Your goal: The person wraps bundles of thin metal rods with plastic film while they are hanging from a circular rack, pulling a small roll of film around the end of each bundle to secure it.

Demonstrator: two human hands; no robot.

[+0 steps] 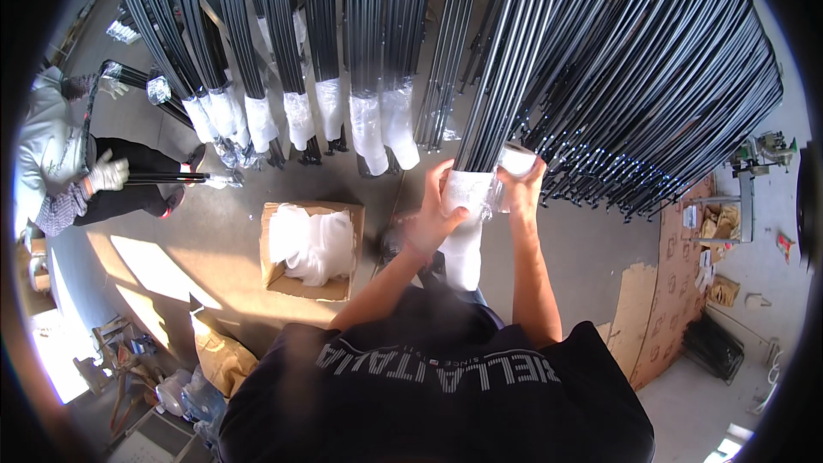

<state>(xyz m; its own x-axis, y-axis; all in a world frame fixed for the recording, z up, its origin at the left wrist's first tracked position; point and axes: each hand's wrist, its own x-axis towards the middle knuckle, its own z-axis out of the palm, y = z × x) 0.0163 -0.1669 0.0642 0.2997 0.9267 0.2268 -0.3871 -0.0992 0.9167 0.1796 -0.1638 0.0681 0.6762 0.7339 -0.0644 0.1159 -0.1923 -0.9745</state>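
A bundle of thin black rods [495, 111] stands in front of me, its near end wrapped in white sheeting [463, 257]. My left hand [435, 216] is closed around the left side of this wrapped end, thumb across the front. In my right hand [525, 187] is a roll of clear film [517, 157], gripped close against the bundle's right side. Some shiny film spans the small gap between the roll and the wrap. The underside of the wrapped end is partly hidden by my hands and body.
More bundles with white-wrapped ends [369, 133] line up on the left. A dense mass of unwrapped black rods [651, 86] fills the right. An open cardboard box [356, 249] holds white sheeting. At far left, a gloved person [51, 150] handles another bundle.
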